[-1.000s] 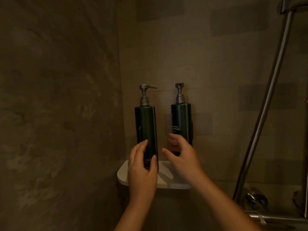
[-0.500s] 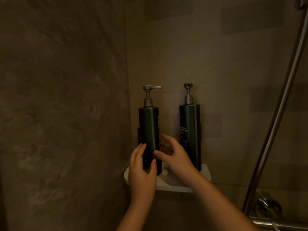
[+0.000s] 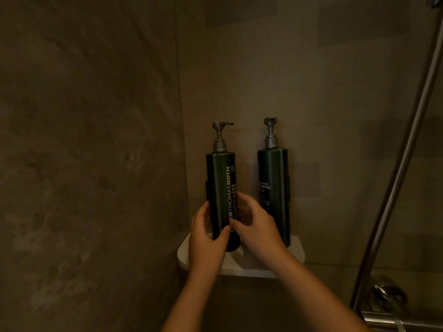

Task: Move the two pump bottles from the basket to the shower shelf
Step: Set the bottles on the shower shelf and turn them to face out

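Two tall dark green pump bottles with grey pumps stand upright on a small white corner shelf (image 3: 259,267). The left bottle (image 3: 220,178) shows white lettering down its side, and its spout points right. My left hand (image 3: 206,240) wraps its lower left side, and my right hand (image 3: 256,226) grips its lower right side. The right bottle (image 3: 273,178) stands free against the back wall, just behind my right hand. No basket is in view.
Brown tiled walls meet in the corner behind the shelf. A metal shower rail (image 3: 398,168) slants up at the right, with a chrome tap fitting (image 3: 383,298) below it.
My right hand moved left from the right bottle onto the left bottle. The left bottle has turned, so its lettering now faces me. The view shifted a little to the left.
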### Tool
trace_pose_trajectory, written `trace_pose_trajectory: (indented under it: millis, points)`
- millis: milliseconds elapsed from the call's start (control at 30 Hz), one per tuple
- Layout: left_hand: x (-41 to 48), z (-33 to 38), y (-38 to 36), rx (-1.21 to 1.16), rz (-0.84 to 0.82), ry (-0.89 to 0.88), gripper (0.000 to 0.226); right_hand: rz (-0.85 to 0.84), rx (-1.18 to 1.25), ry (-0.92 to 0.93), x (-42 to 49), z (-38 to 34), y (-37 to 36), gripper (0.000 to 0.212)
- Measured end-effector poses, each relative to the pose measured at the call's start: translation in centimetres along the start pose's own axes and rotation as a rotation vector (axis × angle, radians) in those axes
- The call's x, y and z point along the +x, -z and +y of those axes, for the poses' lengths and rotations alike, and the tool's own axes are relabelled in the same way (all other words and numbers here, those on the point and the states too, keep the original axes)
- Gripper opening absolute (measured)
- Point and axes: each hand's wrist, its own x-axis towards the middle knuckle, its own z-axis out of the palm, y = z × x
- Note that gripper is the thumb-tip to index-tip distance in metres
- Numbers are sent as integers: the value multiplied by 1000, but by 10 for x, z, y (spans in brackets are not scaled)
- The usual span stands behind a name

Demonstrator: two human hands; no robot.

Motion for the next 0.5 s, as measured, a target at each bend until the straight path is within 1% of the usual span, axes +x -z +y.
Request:
trace_pose_trajectory:
  millis: [133,500]
  points:
    - [6,-1,-6,-19,-44,16,62,22,-26,-21,-3,-2,6,62]
    - [20,-11,-21,-71,-67,37,62,16,-101,-29,-6,-5,10,60]
